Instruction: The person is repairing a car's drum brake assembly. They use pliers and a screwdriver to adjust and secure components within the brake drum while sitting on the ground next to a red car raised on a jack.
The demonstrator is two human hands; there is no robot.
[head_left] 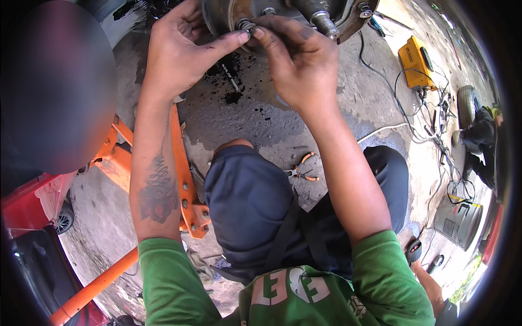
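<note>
A rusty round wheel hub (228,13) with threaded studs fills the top of the head view. My left hand (179,51) reaches up to it, thumb and forefinger pinching a small metal nut (246,25) on one stud. My right hand (299,57), greasy, meets it from the right, fingertips pressed on the same nut. Another bare stud (325,24) sticks out just right of my right hand. Both forearms rise from green sleeves at the bottom.
An orange floor jack (185,185) lies under my left forearm on stained concrete. Orange-handled pliers (302,171) lie by my knee. A yellow box (416,62) with tangled cables sits far right, near another person (478,138) and a grey canister (459,220).
</note>
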